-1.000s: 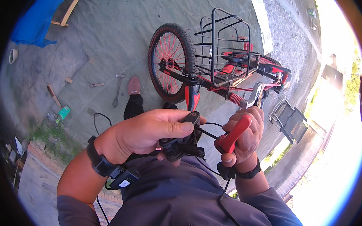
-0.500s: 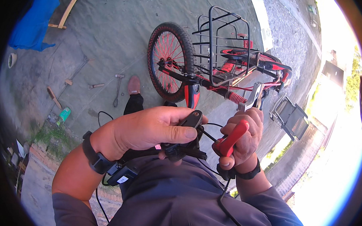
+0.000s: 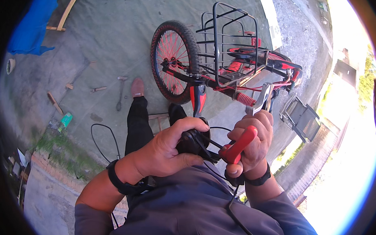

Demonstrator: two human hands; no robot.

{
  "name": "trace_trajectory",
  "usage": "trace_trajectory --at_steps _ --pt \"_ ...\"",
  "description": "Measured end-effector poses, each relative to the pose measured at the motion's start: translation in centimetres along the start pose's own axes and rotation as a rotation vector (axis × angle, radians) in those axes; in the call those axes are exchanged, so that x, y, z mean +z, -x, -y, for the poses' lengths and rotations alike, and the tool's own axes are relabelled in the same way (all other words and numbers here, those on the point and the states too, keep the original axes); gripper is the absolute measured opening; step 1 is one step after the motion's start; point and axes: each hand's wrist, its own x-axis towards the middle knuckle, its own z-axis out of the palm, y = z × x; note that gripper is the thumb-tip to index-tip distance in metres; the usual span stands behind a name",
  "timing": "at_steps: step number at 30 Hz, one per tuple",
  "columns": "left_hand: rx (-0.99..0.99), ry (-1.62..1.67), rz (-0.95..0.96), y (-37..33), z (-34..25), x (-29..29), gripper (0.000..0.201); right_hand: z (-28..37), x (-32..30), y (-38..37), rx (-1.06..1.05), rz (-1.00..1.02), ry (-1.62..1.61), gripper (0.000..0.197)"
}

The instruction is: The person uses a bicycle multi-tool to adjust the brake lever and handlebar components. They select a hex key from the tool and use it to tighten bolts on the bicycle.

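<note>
My left hand (image 3: pixel 164 149) is curled round a black part (image 3: pixel 191 142) with thin cables, in front of my body. Its far fingers are hidden, and I cannot make out the part's exact kind. My right hand (image 3: pixel 255 136) is closed beside it, fingers wrapped round a red lever-like piece (image 3: pixel 240 144) with a black base. Beyond the right knuckles sticks up a silver lever (image 3: pixel 262 99); whether the hand touches it cannot be told. Just ahead is a black and red bicycle (image 3: pixel 226 89) with a black wire basket (image 3: pixel 215 46).
A folding chair (image 3: pixel 300 118) is at right. On the ground at left lie a hammer-like tool (image 3: pixel 121 93), a brush (image 3: pixel 55 102) and a green container (image 3: pixel 66 119). Blue cloth (image 3: pixel 31 27) hangs at upper left. A black cable (image 3: pixel 105 125) loops beside my leg.
My left hand has shifted and turned round the black part, its thumb coming off the part's top to the near side. My right hand has barely moved. The view has shifted slightly.
</note>
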Motion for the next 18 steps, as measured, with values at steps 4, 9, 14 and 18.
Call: trace_trajectory --at_steps 4,9,14,18 --pt "-0.036 0.204 0.038 -0.5 0.3 -0.6 0.067 -0.1 0.1 -0.3 -0.001 -0.008 -0.008 0.063" --pt "-0.072 0.244 0.089 -1.0 0.4 -1.4 0.067 0.0 0.3 -0.4 0.017 -0.037 -0.013 0.064" --pt "0.009 0.44 0.037 -1.5 1.7 -0.3 0.067 0.0 0.0 -0.5 0.018 0.011 0.003 0.066" --pt "-0.197 0.485 0.016 -1.3 2.0 -1.6 0.066 -0.5 0.1 0.1 -0.005 -0.016 -0.007 0.065"
